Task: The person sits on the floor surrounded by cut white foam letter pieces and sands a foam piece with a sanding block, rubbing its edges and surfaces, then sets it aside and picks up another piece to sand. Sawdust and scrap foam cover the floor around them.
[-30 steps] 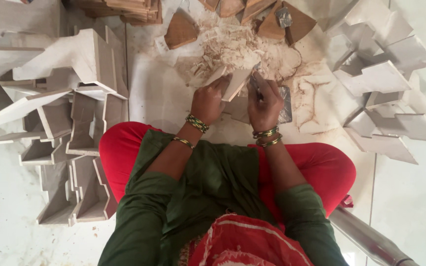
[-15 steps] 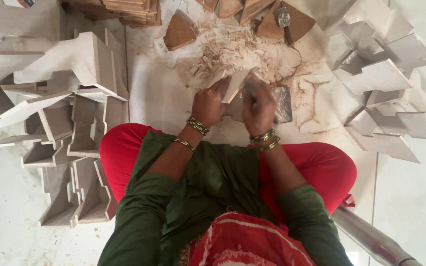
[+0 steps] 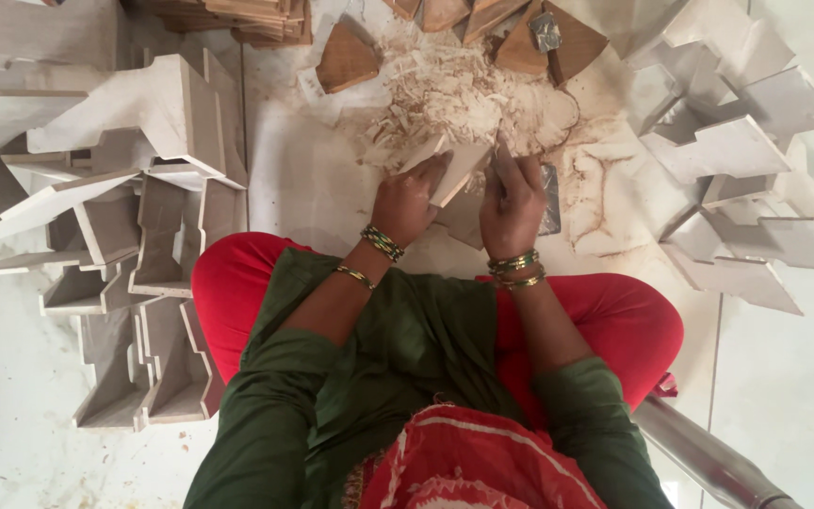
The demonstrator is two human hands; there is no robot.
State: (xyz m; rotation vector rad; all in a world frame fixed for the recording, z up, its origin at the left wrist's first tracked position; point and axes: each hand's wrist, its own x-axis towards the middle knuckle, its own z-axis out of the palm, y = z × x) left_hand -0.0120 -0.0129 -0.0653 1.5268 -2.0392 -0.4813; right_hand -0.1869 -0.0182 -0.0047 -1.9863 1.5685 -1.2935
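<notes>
Between both hands, a pale wood piece (image 3: 459,170) is gripped: left hand (image 3: 405,200) holds it, right hand (image 3: 512,203) closes on a tool; shavings (image 3: 454,99) lie beyond.

Left hand (image 3: 409,200) and right hand (image 3: 512,203) grip a pale wooden piece (image 3: 457,170) beside a heap of shavings (image 3: 459,94).

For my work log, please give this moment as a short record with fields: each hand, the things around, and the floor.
left hand: grips the pale wooden piece
right hand: closed at the piece's right edge; any tool in it is hidden
ahead of hands: heap of wood shavings
beyond heap: brown triangular blocks
both sides: stacks of pale cut wooden parts
floor: pale sheet
</notes>
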